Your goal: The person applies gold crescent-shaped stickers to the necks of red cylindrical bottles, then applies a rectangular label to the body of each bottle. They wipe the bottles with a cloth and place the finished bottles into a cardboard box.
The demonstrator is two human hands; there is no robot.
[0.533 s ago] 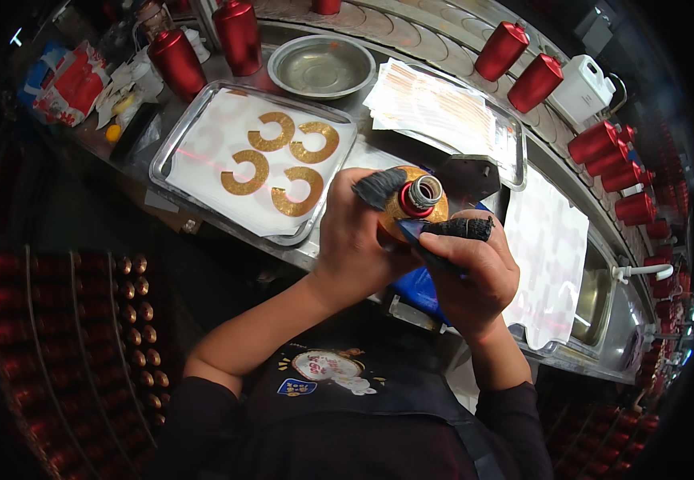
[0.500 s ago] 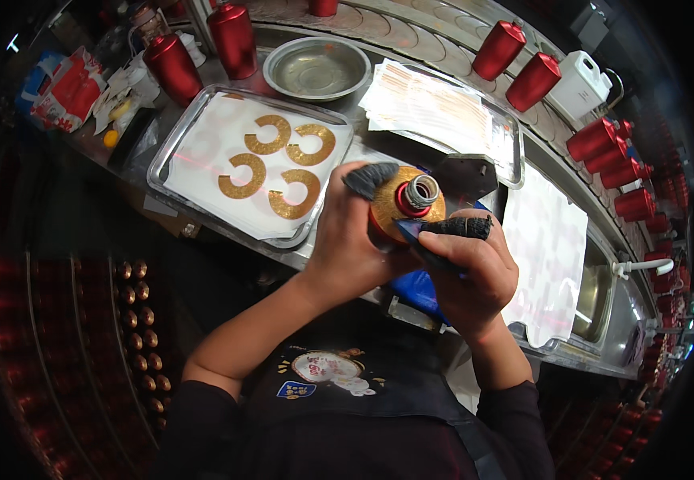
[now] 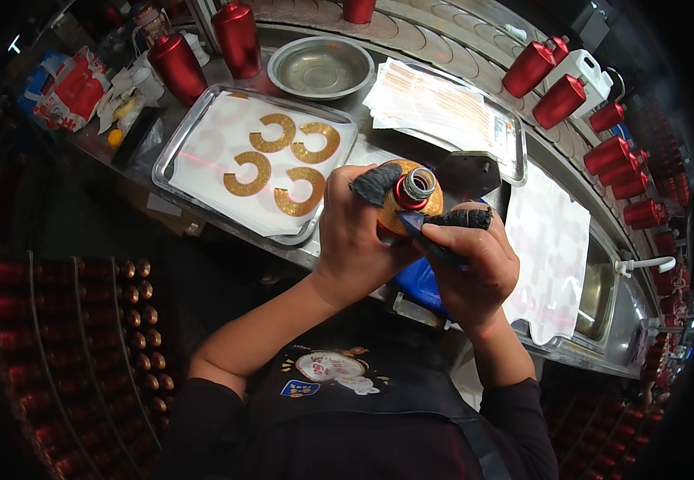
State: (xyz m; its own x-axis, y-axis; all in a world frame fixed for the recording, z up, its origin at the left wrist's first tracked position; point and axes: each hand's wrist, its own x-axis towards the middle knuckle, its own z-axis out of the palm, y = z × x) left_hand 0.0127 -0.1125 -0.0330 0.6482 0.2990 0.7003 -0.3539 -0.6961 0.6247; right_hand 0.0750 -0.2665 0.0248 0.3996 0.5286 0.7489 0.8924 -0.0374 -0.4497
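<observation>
A red bottle (image 3: 420,185) with a bare threaded neck stands between my hands, its mouth tilted up toward me. Around its neck, on the shoulder, lies a gold ring-like label (image 3: 392,213). My left hand (image 3: 352,240) is wrapped round the bottle's left side, with a black cover on the thumb. In my right hand (image 3: 479,268) is a dark blue, pointed, flat tool (image 3: 413,222), pinched under a black-covered finger. Its tip rests at the gold label just below the neck. The bottle's lower part is hidden by my hands.
To the left, a metal tray (image 3: 172,190) carries several gold C-shaped labels (image 3: 299,192) on white sheets. A metal bowl (image 3: 320,68) and a sheet-filled tray (image 3: 515,164) sit behind. Red bottles (image 3: 529,70) ride a curved conveyor (image 3: 443,36). A sink (image 3: 599,292) is at right.
The tool's tip has shifted slightly along the label, and the bottle has turned a little in my left hand. Bottles on the conveyor have moved to the right.
</observation>
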